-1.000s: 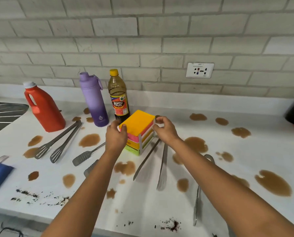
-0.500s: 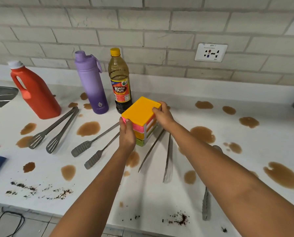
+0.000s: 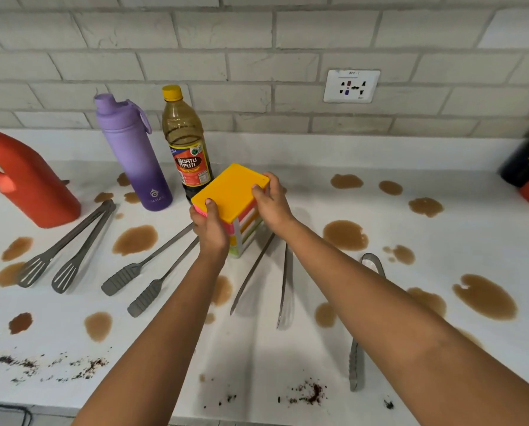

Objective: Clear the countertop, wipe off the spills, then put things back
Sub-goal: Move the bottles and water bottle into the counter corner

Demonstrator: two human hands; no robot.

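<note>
- Orange plastic, flat and smooth, tops the stacked box (image 3: 231, 196) at the centre of the frame; beneath it run pink, yellow and green layers held in a pale corner frame.
- Left hand (image 3: 209, 227) grips the near-left corner, thumb on the lid; right hand (image 3: 270, 202) grips the far-right edge, fingers curled over it. The box sits squarely between them, its long axis running from lower left to upper right.
- Whether its base touches the white countertop (image 3: 380, 302) or hangs just above, I cannot tell.
- Just behind stands the glossy vinegar bottle (image 3: 188, 149); any lift should go up and away from it.
- Thin metal tongs (image 3: 275, 278) fan out below; brown puddles (image 3: 344, 235) dot the surface.
</note>
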